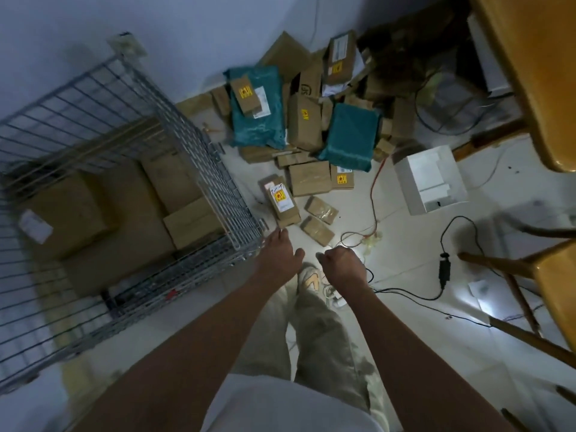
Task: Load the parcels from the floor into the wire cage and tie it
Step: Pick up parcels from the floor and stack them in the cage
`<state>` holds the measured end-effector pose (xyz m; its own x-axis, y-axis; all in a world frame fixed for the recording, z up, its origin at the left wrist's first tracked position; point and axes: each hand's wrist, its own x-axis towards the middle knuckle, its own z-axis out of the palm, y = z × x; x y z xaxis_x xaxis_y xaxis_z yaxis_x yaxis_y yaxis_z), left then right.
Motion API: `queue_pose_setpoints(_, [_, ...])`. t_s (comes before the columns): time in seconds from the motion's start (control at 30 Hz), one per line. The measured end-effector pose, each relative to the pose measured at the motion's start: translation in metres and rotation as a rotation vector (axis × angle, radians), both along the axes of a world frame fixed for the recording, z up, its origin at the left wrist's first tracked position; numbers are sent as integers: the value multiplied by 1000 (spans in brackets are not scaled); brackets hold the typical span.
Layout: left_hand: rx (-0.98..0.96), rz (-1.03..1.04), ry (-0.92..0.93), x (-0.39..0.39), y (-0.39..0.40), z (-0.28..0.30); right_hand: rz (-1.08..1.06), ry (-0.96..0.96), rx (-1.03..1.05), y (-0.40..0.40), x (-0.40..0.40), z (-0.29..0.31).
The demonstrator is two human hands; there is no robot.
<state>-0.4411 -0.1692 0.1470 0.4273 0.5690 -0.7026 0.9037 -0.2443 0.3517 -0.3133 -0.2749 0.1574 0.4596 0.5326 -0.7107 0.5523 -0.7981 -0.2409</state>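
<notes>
A grey wire cage [199, 145] stands on the left and holds several brown cardboard boxes [174, 179]. Parcels lie in a heap [305, 120] on the floor by the far wall: brown boxes and two teal bags [257, 120]. A box with a yellow sticker [282, 202] lies nearest, just beyond my hands. My left hand [277, 254] reaches forward beside the cage's near corner, fingers straight, holding nothing. My right hand [339, 263] hangs next to it with curled fingers and nothing visible in it.
A white box [430, 179] sits on the tiled floor at the right. Black and red cables [374, 194] trail over the floor near my feet. Wooden furniture [530, 76] and a chair [554, 275] fill the right side. My legs and shoe [311, 282] are below my hands.
</notes>
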Motion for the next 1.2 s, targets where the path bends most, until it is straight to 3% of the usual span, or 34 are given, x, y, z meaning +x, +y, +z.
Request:
queue_pose_setpoints(0.2, [-58,61,37,43,46,-85,-291,126,-5,46,33,-62])
queue_pose_setpoints(0.3, [-35,92,37,70,71,-133,-316,174,-39,72,50,-116])
queue_pose_setpoints(0.4, [1,94,60,87,92,-203,-215,212,-84,90,59,-185])
queue_pose_setpoints(0.53, [-37,362,131,89,123,-311,-140,220,-98,113,66,-293])
queue_pose_setpoints(0.6, [-60,493,173,81,136,-361,-174,256,-92,127,66,-348])
queue_pose_setpoints(0.8, [-168,607,263,47,146,-483,-373,347,-51,149,46,-475])
queue_pose_setpoints(1.03, [-434,1024,-90,41,166,-577,-645,407,-10,182,21,-573])
queue_pose_setpoints(1.2, [-504,1058,-119,45,176,-592,-590,389,-25,195,13,-593])
